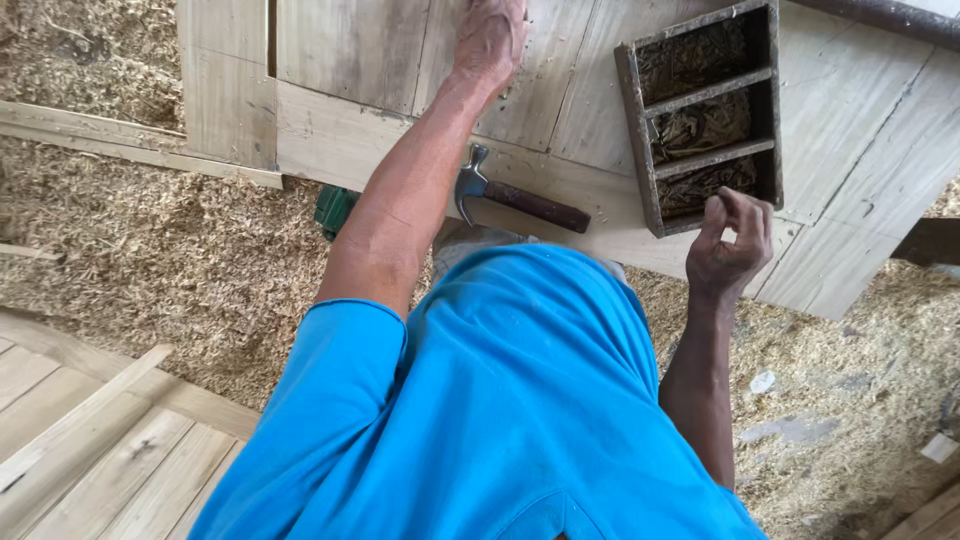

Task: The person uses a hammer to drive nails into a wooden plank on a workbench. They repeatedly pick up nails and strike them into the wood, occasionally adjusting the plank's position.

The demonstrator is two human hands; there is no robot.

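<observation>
While the person in the blue shirt (500, 400) leans over the work, the left hand (490, 40) is stretched out far ahead, pressed palm down on the pale wooden panel (350, 130), its fingers partly cut off by the top edge of the picture, so how far they spread cannot be told. It holds nothing that shows. The right hand (730, 245) hangs much nearer the body, its fingers curled narrow and pinched together at the tips; whether something small sits between them cannot be told. Just ahead of that hand, almost touching its fingertips, lies a dark wooden tray (700, 120) with three compartments, each filled with dark, rusty small pieces too blurred to name. Between the two hands, close beside the left forearm, a claw hammer (515, 195) lies flat on the panel, steel head toward the left arm and dark handle pointing toward the right hand. Behind the left forearm a small green object (333, 208) peeks out. Wood shavings (150, 260) cover the floor all about, and more pale boards (90, 440) lie to the left of the body.
</observation>
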